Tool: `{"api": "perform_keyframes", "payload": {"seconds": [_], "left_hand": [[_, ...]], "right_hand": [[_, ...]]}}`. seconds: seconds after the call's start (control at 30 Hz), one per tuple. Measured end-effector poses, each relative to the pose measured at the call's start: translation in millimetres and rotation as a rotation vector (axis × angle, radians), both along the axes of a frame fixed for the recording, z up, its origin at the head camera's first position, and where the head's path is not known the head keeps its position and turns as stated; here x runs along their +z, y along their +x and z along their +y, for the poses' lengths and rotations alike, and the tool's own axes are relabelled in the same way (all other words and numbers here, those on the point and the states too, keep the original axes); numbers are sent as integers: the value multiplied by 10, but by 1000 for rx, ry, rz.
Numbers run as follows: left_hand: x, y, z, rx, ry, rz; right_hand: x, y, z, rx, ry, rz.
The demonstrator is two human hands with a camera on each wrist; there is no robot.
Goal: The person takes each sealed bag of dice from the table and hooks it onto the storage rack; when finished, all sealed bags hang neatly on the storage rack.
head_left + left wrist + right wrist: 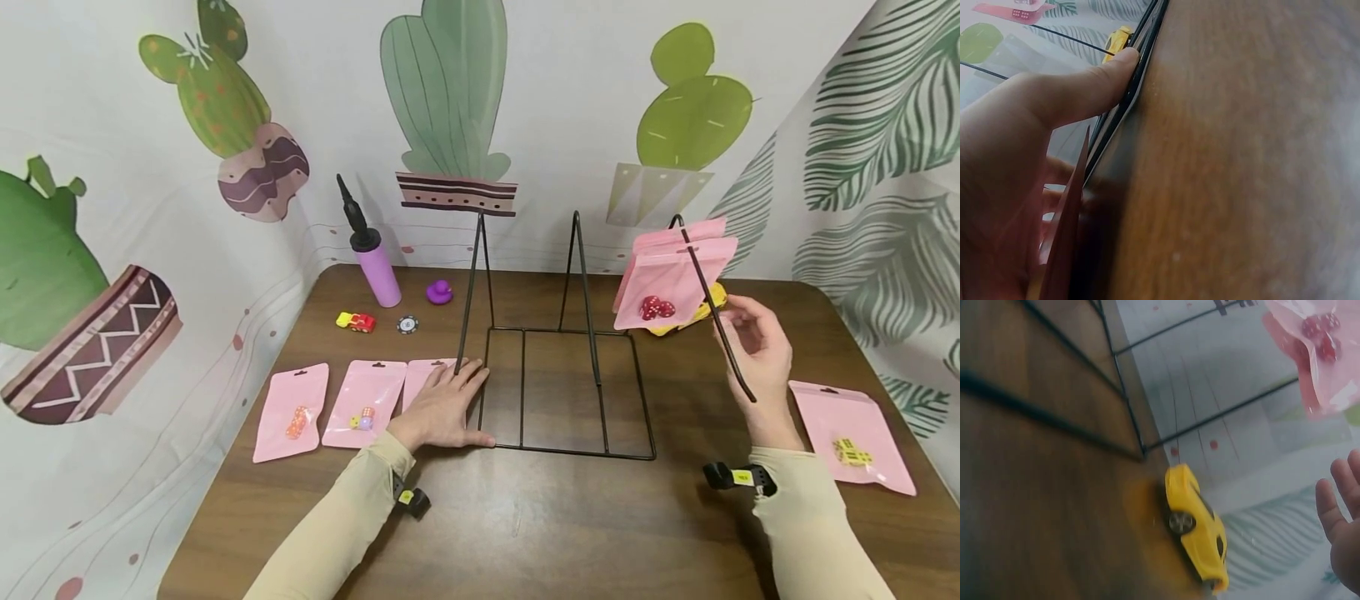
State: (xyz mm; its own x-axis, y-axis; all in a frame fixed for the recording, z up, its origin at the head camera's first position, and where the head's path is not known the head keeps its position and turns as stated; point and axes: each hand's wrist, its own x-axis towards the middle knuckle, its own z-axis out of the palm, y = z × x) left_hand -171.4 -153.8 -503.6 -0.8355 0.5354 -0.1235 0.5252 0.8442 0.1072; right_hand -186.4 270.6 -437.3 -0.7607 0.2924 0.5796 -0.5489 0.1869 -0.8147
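Hands (pixel 759 346) stand well apart, the left (pixel 444 407) touching the rack edge (pixel 522 447).

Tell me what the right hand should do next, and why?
Maybe the right hand should reach for the pink bag with yellow dice. The hand looks empty, that bag lies nearby on the table, and other pink bags hang from the wire stand.

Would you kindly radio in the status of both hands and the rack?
Left hand touching rack base; right hand beside hanging bags; yellow car behind them.
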Motion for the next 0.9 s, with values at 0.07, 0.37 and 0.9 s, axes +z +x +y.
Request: {"api": "perform_keyframes", "payload": {"seconds": [0.07, 0.37, 0.9], "left_hand": [[4, 0, 0, -2, 5, 7], [6, 6, -10, 0, 11, 10], [13, 20, 1, -7, 15, 17]], "right_hand": [[18, 57, 50, 2, -3, 0], [-162, 224, 441, -178, 171, -210], [-295, 591, 1000, -241, 423, -506]]}}
